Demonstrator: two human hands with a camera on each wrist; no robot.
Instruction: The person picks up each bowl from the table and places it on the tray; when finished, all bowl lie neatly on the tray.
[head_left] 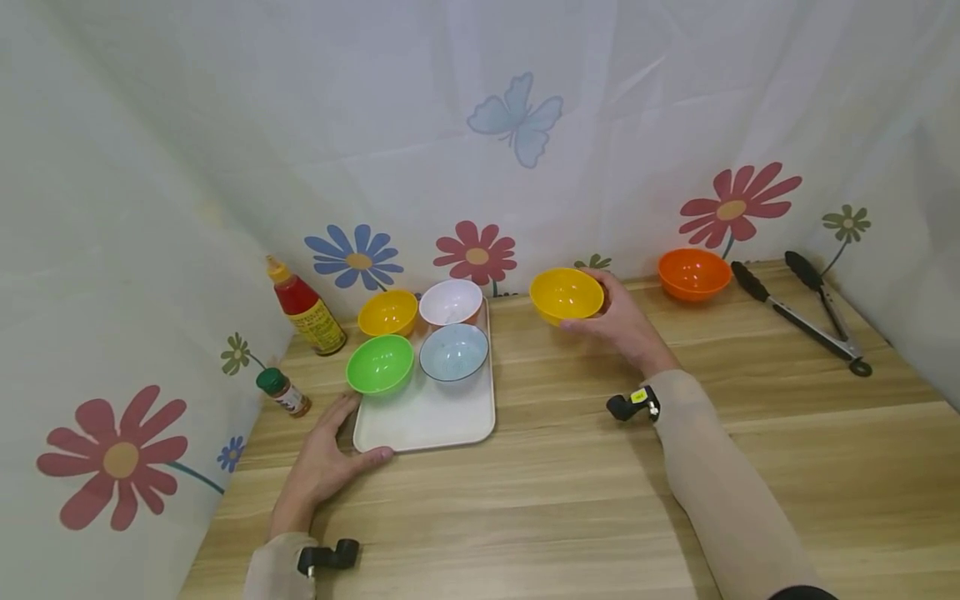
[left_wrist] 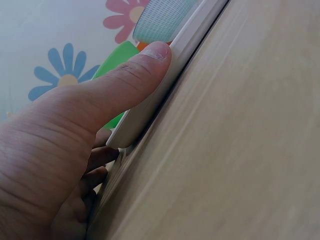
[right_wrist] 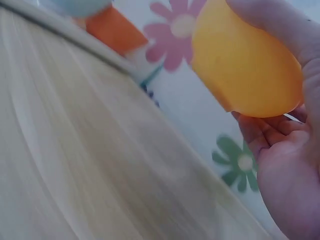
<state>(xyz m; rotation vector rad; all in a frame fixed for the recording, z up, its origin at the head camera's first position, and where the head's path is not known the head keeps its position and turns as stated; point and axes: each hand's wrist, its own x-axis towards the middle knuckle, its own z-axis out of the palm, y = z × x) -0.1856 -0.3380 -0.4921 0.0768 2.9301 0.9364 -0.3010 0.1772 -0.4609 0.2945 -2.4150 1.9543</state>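
My right hand [head_left: 626,325] grips a yellow bowl [head_left: 564,293] by its right side, raised over the table to the right of the tray. In the right wrist view the thumb and fingers curl round the yellow bowl [right_wrist: 245,65]. With thumb on the front edge and fingers along the left side, my left hand [head_left: 326,462] holds the near left corner of the white tray [head_left: 423,425]. On the tray's far part sit a deep yellow bowl [head_left: 387,315], a white bowl [head_left: 452,302] with an orange outside, a green bowl [head_left: 380,365] and a light blue bowl [head_left: 453,353].
An orange bowl [head_left: 694,275] stands at the back right beside black-tipped metal tongs [head_left: 813,321]. Left of the tray are a red sauce bottle [head_left: 311,312] with yellow label and a small green-capped jar [head_left: 283,392]. A flower-printed curtain [head_left: 420,125] borders the wooden table [head_left: 540,517].
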